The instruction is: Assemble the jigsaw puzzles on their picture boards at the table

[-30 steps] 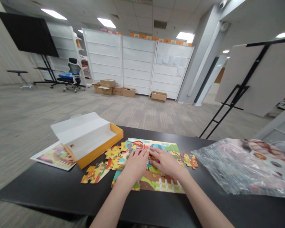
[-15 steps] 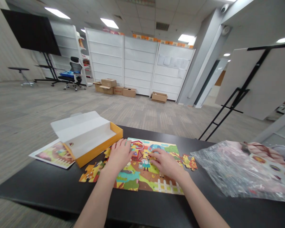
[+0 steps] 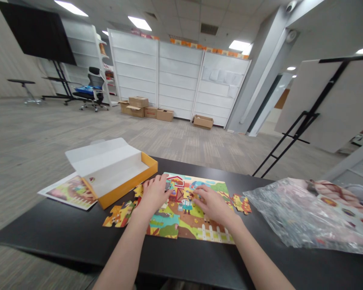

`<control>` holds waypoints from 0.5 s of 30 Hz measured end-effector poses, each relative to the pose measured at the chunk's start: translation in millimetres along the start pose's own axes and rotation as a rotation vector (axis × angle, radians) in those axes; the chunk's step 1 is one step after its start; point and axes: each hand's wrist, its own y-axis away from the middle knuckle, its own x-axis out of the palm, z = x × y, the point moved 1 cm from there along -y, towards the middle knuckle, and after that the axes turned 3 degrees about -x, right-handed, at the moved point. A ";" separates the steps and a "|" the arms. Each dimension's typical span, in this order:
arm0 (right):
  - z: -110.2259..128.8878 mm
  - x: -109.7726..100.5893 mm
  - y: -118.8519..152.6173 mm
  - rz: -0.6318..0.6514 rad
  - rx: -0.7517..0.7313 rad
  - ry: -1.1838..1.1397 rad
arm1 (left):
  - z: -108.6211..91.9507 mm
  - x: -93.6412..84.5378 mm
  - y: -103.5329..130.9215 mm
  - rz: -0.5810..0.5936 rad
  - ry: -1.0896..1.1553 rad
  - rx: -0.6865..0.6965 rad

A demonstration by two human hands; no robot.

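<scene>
A colourful farm-scene jigsaw puzzle (image 3: 187,223) lies on the black table, most of its pieces joined. My left hand (image 3: 155,194) rests over its upper left edge, fingers stretched out and the thumb toward the barn picture. Over the middle right of the puzzle is my right hand (image 3: 212,204), its fingers slightly bent and apart, near the picture of a figure in a blue apron. No piece shows in either hand, though the surface under the palms is hidden. Loose puzzle pieces (image 3: 116,215) lie left of my left wrist, and a small cluster of pieces (image 3: 242,204) sits to the right.
A yellow box (image 3: 127,186) with its white lid flap raised stands at the left, partly over a printed picture sheet (image 3: 69,192). A clear plastic bag (image 3: 305,217) covers the table's right side. Beyond the table (image 3: 175,257) are cardboard boxes (image 3: 139,106) and an easel-like stand (image 3: 293,137).
The view has shifted slightly. My right hand's fingers are a little more lifted and spread, while my left hand stays in nearly the same place on the puzzle.
</scene>
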 end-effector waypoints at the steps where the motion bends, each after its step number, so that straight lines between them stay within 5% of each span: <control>1: 0.6 -1.3 -0.2 -0.007 0.016 0.009 | -0.5 -0.8 -0.2 0.008 0.016 0.005; 6: -2.3 -2.1 -0.6 -0.036 0.052 0.019 | -5.4 -11.2 1.2 0.004 0.028 0.068; 10: -8.3 0.3 -1.0 -0.098 0.065 0.026 | -5.8 -22.7 2.6 -0.115 0.063 0.085; 15: -3.1 -5.7 -5.6 -0.205 0.127 -0.212 | -13.1 -32.8 10.2 -0.239 0.381 0.378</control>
